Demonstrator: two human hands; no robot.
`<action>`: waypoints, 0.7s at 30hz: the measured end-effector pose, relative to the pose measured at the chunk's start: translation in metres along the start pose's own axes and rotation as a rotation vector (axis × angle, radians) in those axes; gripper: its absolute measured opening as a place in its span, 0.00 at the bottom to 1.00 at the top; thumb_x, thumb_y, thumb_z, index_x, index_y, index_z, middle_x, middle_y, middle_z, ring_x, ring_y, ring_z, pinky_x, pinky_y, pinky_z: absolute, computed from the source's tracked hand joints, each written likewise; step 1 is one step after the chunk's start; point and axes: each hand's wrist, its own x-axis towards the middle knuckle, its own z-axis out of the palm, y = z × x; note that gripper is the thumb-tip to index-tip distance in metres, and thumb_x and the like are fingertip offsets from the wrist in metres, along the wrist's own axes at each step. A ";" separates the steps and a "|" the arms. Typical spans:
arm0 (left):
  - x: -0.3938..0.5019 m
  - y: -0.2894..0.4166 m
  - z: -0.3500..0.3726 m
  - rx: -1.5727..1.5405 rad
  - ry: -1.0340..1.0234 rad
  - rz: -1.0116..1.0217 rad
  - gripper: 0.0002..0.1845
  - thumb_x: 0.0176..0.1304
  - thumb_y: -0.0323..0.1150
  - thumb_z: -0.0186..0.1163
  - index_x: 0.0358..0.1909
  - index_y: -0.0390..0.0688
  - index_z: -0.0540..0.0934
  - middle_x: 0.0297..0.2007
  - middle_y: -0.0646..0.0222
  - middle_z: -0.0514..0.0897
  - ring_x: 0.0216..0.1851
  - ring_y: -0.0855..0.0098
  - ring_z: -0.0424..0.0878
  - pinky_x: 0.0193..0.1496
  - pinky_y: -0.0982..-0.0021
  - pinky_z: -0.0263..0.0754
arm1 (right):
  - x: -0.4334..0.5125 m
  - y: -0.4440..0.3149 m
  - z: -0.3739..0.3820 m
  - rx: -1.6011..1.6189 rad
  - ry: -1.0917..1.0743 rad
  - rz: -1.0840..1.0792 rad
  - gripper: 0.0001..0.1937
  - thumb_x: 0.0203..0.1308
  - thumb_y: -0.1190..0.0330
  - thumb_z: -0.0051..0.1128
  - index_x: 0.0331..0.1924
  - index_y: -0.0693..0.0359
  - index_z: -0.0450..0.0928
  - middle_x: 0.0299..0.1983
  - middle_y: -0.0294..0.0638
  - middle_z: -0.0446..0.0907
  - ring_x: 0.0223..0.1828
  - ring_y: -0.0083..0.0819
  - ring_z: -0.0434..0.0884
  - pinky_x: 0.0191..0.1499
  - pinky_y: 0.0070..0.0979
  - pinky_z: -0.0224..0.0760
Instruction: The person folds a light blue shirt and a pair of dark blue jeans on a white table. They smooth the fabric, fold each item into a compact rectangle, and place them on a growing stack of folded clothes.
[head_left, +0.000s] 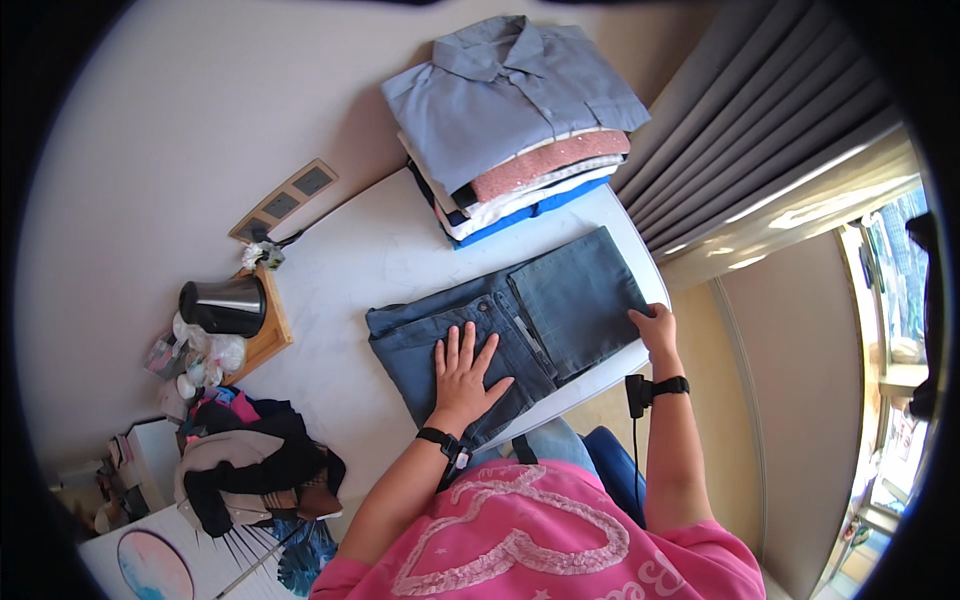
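A pair of blue denim jeans (577, 300) lies partly folded on the white table (337, 247), its waistband and button facing up. My left hand (466, 379) rests flat on the jeans below the button, fingers spread. With my right hand (657, 326) I pinch the edge of the folded leg part at the table's right side. Beyond the jeans stands a stack of folded clothes (547, 169), topped by a grey-blue collared shirt (495, 105). Each wrist wears a black strap.
To the left, a black and silver kettle (225, 304) sits on a wooden tray (277, 319), near plastic bags (214, 356) and a small white flower (259, 255). A pile of crumpled clothes (255, 465) lies at lower left. Wall sockets (283, 202) and a grey curtain (750, 112) border the table.
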 end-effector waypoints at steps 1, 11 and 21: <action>0.001 -0.001 -0.001 0.007 -0.027 -0.003 0.45 0.64 0.60 0.65 0.80 0.57 0.64 0.82 0.53 0.51 0.82 0.44 0.43 0.80 0.40 0.36 | 0.000 -0.007 -0.006 0.058 -0.078 0.071 0.23 0.54 0.60 0.76 0.48 0.68 0.81 0.40 0.49 0.85 0.39 0.40 0.84 0.43 0.34 0.77; -0.021 -0.042 -0.040 -0.453 0.189 -0.079 0.23 0.65 0.30 0.68 0.62 0.42 0.80 0.68 0.52 0.76 0.73 0.44 0.66 0.73 0.54 0.65 | -0.168 -0.142 0.013 0.144 0.066 -0.690 0.11 0.64 0.74 0.65 0.47 0.66 0.77 0.43 0.55 0.84 0.41 0.53 0.85 0.44 0.38 0.79; -0.103 -0.099 -0.028 -1.228 0.068 -0.925 0.29 0.76 0.44 0.62 0.68 0.37 0.69 0.51 0.60 0.83 0.41 0.72 0.84 0.40 0.69 0.82 | -0.296 -0.127 0.154 -0.278 -0.180 -1.146 0.09 0.56 0.76 0.59 0.41 0.62 0.75 0.56 0.48 0.83 0.52 0.47 0.85 0.48 0.38 0.83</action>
